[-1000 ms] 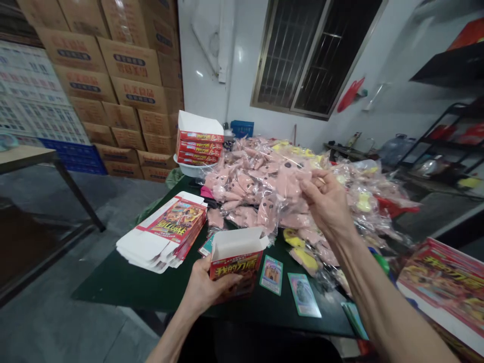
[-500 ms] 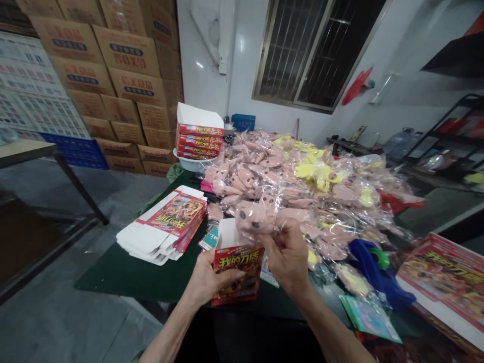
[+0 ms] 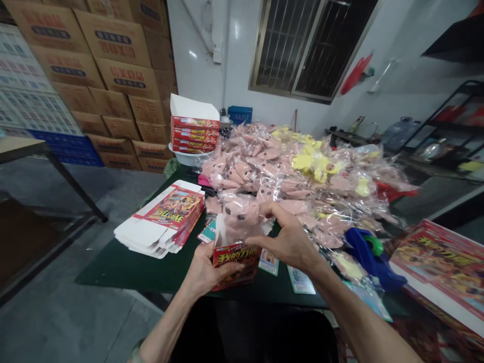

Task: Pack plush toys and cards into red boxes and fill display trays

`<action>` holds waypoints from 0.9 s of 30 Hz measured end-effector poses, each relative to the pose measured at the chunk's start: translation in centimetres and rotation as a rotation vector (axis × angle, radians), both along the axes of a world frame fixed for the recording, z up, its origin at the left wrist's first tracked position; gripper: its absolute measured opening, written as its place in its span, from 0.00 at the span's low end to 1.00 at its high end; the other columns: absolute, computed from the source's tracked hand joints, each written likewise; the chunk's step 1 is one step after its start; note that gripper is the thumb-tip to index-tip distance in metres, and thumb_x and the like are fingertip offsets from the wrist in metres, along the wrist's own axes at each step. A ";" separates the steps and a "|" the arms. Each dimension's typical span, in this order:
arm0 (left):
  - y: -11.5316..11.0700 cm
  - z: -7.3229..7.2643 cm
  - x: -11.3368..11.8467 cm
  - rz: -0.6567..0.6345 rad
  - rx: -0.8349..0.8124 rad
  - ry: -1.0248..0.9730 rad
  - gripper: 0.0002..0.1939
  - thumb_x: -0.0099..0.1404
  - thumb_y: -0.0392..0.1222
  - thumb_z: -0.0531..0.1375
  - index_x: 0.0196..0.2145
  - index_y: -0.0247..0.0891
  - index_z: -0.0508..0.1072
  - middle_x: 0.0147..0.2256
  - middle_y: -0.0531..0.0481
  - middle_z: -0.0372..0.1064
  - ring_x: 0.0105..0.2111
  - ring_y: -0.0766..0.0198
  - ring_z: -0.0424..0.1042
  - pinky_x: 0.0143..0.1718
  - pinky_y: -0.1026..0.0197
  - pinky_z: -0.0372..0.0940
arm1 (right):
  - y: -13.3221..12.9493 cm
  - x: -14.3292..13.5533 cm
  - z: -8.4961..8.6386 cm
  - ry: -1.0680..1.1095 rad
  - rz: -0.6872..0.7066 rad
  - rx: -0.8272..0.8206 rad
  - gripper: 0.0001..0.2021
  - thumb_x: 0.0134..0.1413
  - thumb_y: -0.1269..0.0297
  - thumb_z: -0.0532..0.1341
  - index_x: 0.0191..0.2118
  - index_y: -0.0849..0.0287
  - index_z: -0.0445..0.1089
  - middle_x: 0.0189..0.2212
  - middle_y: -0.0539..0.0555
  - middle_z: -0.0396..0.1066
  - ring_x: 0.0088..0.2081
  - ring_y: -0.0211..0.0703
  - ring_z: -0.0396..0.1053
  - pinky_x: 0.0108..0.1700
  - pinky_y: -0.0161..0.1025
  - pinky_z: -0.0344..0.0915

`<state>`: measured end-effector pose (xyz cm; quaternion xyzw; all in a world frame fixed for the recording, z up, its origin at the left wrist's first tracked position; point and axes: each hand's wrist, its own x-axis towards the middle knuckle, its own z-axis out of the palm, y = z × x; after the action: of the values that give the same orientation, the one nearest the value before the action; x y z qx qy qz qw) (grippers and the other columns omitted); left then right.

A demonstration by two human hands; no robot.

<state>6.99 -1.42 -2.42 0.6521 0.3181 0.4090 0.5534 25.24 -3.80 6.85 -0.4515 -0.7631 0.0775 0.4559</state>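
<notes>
My left hand (image 3: 207, 269) grips a small red printed box (image 3: 238, 264) upright at the table's front edge, thumb across its front. A pink toy in clear wrap (image 3: 240, 217) sits partly inside the box's open top, its spotted upper part sticking out. My right hand (image 3: 285, 234) holds the wrap at the toy's right side, thumb near the box's upper rim. Flattened printed boxes (image 3: 176, 214) lie stacked to the left. Beyond my hands spreads a large heap of wrapped pink and yellow toys (image 3: 272, 161).
Red boxes (image 3: 194, 133) stand piled in a white basin (image 3: 185, 157) at the back left. On the right are a blue tape dispenser (image 3: 372, 259) and a large printed box (image 3: 442, 267). Cards (image 3: 301, 281) lie along the green table's (image 3: 124, 267) front edge.
The wrapped toy has moved down and left into the box's top, with my right hand following. More cards show on the table between my right forearm and the box. The view has shifted slightly.
</notes>
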 end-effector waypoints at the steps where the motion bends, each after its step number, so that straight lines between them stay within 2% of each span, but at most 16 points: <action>1: 0.0 0.1 0.0 -0.013 0.020 0.010 0.12 0.48 0.42 0.68 0.30 0.32 0.75 0.28 0.48 0.76 0.27 0.62 0.73 0.27 0.64 0.68 | 0.0 0.1 0.3 0.009 -0.034 -0.041 0.13 0.42 0.65 0.69 0.29 0.58 0.62 0.27 0.47 0.66 0.30 0.37 0.64 0.32 0.34 0.61; 4: 0.0 0.6 0.1 -0.043 0.082 0.041 0.11 0.48 0.41 0.68 0.29 0.32 0.75 0.27 0.50 0.75 0.26 0.63 0.72 0.27 0.65 0.68 | -0.2 0.3 0.4 0.074 -0.118 -0.153 0.11 0.42 0.67 0.68 0.27 0.59 0.64 0.23 0.46 0.66 0.27 0.35 0.63 0.29 0.33 0.60; 5: 0.0 0.7 0.1 -0.049 0.097 0.049 0.12 0.48 0.41 0.68 0.30 0.32 0.76 0.27 0.50 0.75 0.26 0.63 0.72 0.28 0.65 0.68 | -0.3 0.3 0.3 0.082 -0.085 -0.214 0.09 0.43 0.67 0.67 0.27 0.59 0.65 0.23 0.46 0.67 0.26 0.35 0.64 0.28 0.32 0.60; 8: 0.1 1.0 0.1 -0.059 0.098 0.064 0.14 0.46 0.41 0.69 0.31 0.32 0.76 0.27 0.50 0.75 0.26 0.63 0.72 0.27 0.65 0.68 | -1.1 0.6 0.4 0.020 0.151 -0.460 0.03 0.48 0.68 0.63 0.27 0.60 0.68 0.23 0.47 0.70 0.26 0.35 0.67 0.28 0.32 0.62; 9: 0.1 1.0 0.1 -0.061 0.092 0.071 0.15 0.46 0.41 0.69 0.32 0.33 0.76 0.27 0.50 0.75 0.26 0.63 0.72 0.27 0.65 0.68 | -1.6 0.8 0.5 -0.004 0.178 -0.501 0.03 0.50 0.68 0.61 0.28 0.59 0.69 0.23 0.47 0.71 0.26 0.35 0.68 0.28 0.32 0.63; 10: 0.1 1.1 0.1 -0.066 0.084 0.081 0.14 0.46 0.41 0.69 0.31 0.33 0.76 0.27 0.51 0.75 0.26 0.63 0.72 0.28 0.65 0.68 | -2.1 0.9 0.8 -0.015 0.132 -0.473 0.02 0.51 0.69 0.60 0.29 0.59 0.70 0.24 0.47 0.71 0.27 0.36 0.68 0.29 0.33 0.64; 11: 0.1 1.2 0.2 -0.070 0.078 0.092 0.14 0.46 0.41 0.69 0.31 0.33 0.76 0.27 0.50 0.75 0.26 0.63 0.72 0.28 0.65 0.68 | -2.6 1.0 1.1 -0.015 0.022 -0.368 0.02 0.51 0.69 0.61 0.32 0.58 0.71 0.27 0.49 0.72 0.29 0.37 0.69 0.31 0.35 0.66; 13: 0.0 1.4 0.4 -0.061 0.082 0.110 0.14 0.47 0.42 0.68 0.31 0.33 0.76 0.27 0.50 0.74 0.26 0.62 0.72 0.28 0.64 0.68 | -3.6 0.9 1.7 -0.009 -0.242 -0.024 0.11 0.50 0.68 0.62 0.42 0.57 0.70 0.37 0.54 0.73 0.37 0.44 0.70 0.38 0.41 0.68; 14: 0.0 1.5 0.5 -0.052 0.091 0.121 0.13 0.47 0.42 0.68 0.31 0.33 0.76 0.26 0.50 0.74 0.26 0.62 0.72 0.28 0.64 0.68 | -4.0 0.6 1.9 -0.032 -0.313 0.137 0.16 0.50 0.68 0.62 0.47 0.55 0.67 0.43 0.56 0.71 0.42 0.47 0.69 0.42 0.44 0.68; 15: -0.1 1.5 0.6 -0.036 0.104 0.133 0.13 0.47 0.43 0.68 0.30 0.33 0.76 0.26 0.51 0.74 0.25 0.63 0.72 0.28 0.64 0.67 | -4.3 0.3 1.9 -0.083 -0.312 0.253 0.19 0.51 0.69 0.62 0.51 0.54 0.65 0.47 0.57 0.68 0.47 0.48 0.67 0.46 0.46 0.66; 16: -0.2 1.5 0.6 -0.021 0.119 0.146 0.13 0.47 0.43 0.68 0.29 0.33 0.75 0.25 0.51 0.73 0.24 0.63 0.71 0.27 0.65 0.67 | -4.5 -0.2 1.8 -0.161 -0.249 0.320 0.19 0.53 0.69 0.60 0.52 0.53 0.63 0.48 0.57 0.68 0.48 0.48 0.66 0.47 0.47 0.65; 18: -0.4 1.3 0.5 -0.008 0.137 0.167 0.12 0.47 0.43 0.68 0.27 0.33 0.74 0.24 0.52 0.72 0.24 0.64 0.70 0.26 0.65 0.66 | -4.5 -1.1 1.0 -0.328 -0.085 0.365 0.14 0.58 0.71 0.55 0.49 0.55 0.65 0.43 0.56 0.70 0.46 0.46 0.67 0.46 0.45 0.66; 20: -0.6 0.9 0.1 -0.008 0.136 0.176 0.11 0.47 0.42 0.68 0.27 0.33 0.73 0.24 0.52 0.71 0.24 0.65 0.69 0.26 0.66 0.66 | -4.4 -2.0 -0.6 -0.435 -0.023 0.364 0.09 0.60 0.70 0.53 0.44 0.59 0.67 0.38 0.56 0.72 0.41 0.45 0.67 0.41 0.43 0.65; 22: -0.8 0.4 -0.4 0.038 0.132 0.172 0.11 0.46 0.40 0.68 0.27 0.33 0.72 0.24 0.52 0.71 0.24 0.65 0.69 0.25 0.67 0.66 | -4.2 -2.9 -2.3 -0.473 -0.060 0.307 0.08 0.60 0.65 0.54 0.39 0.61 0.68 0.35 0.57 0.72 0.38 0.45 0.66 0.38 0.43 0.64; 24: -1.0 -0.2 -0.9 0.132 0.141 0.171 0.11 0.44 0.39 0.67 0.25 0.34 0.71 0.23 0.54 0.70 0.23 0.66 0.68 0.24 0.67 0.66 | -4.2 -3.9 -3.6 -0.491 -0.105 0.212 0.11 0.59 0.59 0.55 0.39 0.61 0.68 0.33 0.57 0.72 0.36 0.45 0.65 0.38 0.44 0.63; 27: -1.2 -1.0 -1.4 0.236 0.149 0.155 0.10 0.43 0.41 0.66 0.22 0.35 0.69 0.19 0.55 0.69 0.19 0.67 0.66 0.20 0.68 0.66 | -4.4 -5.0 -4.3 -0.411 -0.122 0.181 0.13 0.59 0.56 0.55 0.42 0.61 0.68 0.34 0.56 0.72 0.37 0.45 0.66 0.41 0.45 0.62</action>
<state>5.61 -2.58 -3.40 0.6790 0.4033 0.4420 0.4254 20.23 -8.23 2.56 -0.4604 -0.8150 -0.1123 0.3334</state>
